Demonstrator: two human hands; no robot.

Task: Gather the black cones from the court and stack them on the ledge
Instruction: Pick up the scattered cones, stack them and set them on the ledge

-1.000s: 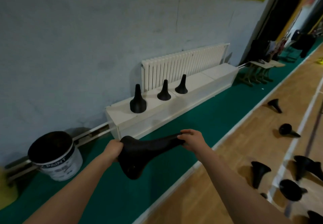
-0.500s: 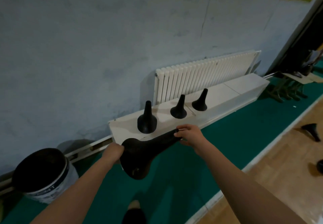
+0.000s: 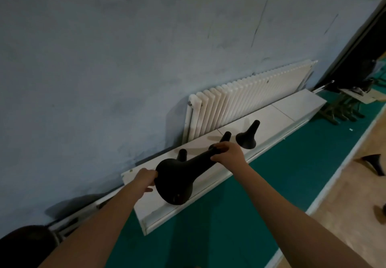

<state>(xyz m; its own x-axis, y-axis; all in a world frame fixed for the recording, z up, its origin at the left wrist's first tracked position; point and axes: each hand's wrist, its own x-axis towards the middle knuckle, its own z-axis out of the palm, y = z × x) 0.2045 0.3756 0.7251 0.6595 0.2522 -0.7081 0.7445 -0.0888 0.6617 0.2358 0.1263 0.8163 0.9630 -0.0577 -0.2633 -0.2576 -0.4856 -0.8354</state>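
Left hand (image 3: 146,179) closed on wide base rim of black rubber cone (image 3: 179,175), held sideways; right hand (image 3: 228,152) gripping its narrow neck. Cone hovers over near end of white tiled ledge (image 3: 292,108). Behind it, 3 black cones stand upright on ledge; nearest (image 3: 182,154) mostly hidden. Step: delivery to ledge. Next move likely: tip cone upright, lower it over standing cone. More cones on wooden court floor (image 3: 355,194).

I count two hands, my left hand (image 3: 144,179) and my right hand (image 3: 228,152); five black cones: one held cone (image 3: 177,181), three on the ledge (image 3: 182,154) (image 3: 226,136) (image 3: 247,137), one on the floor (image 3: 375,163); one white ledge (image 3: 292,108); one radiator (image 3: 250,102); one bucket (image 3: 27,244).
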